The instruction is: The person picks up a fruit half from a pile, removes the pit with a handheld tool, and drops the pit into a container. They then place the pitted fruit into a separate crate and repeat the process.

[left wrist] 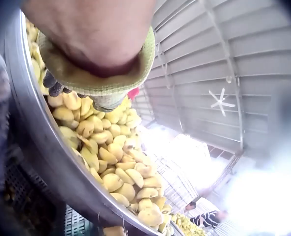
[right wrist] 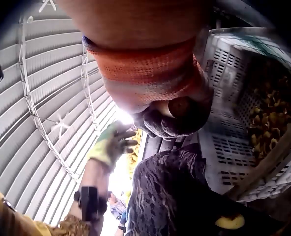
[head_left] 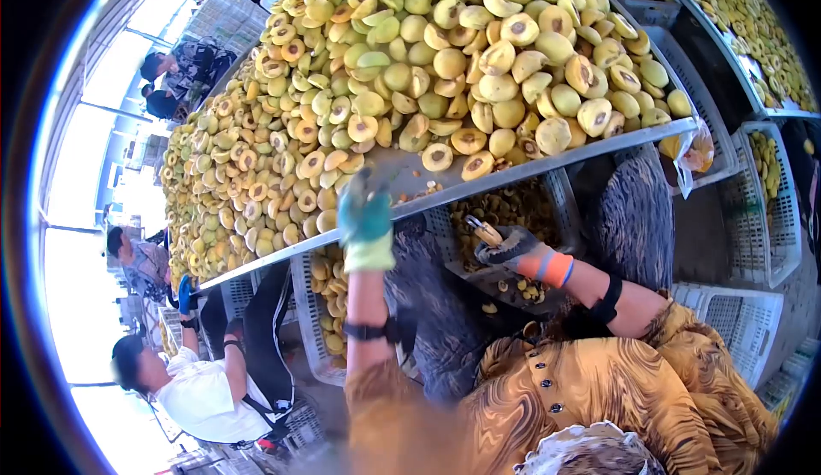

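Note:
My left hand (head_left: 368, 218), in a green glove with a pale cuff, hovers at the near edge of a metal table (head_left: 513, 167) heaped with halved yellow-green fruit (head_left: 505, 56). It is motion-blurred in the head view; in the right wrist view its dark fingers are spread, with nothing seen in them. Lower and to the right, my right hand (head_left: 517, 248), in a dark glove with an orange cuff, grips a small pitting tool (head_left: 487, 232) with a wooden handle and a curved metal tip. The handle's round end (right wrist: 179, 106) shows between the curled fingers in the right wrist view.
Below the table edge stands a crate (head_left: 560, 206) of dark fruit scraps. Another crate (head_left: 312, 351) with fruit halves is at left, and more white crates (head_left: 744, 321) at right. A plastic bag (head_left: 687, 163) hangs at the table corner. A person in white (head_left: 214, 394) sits at left.

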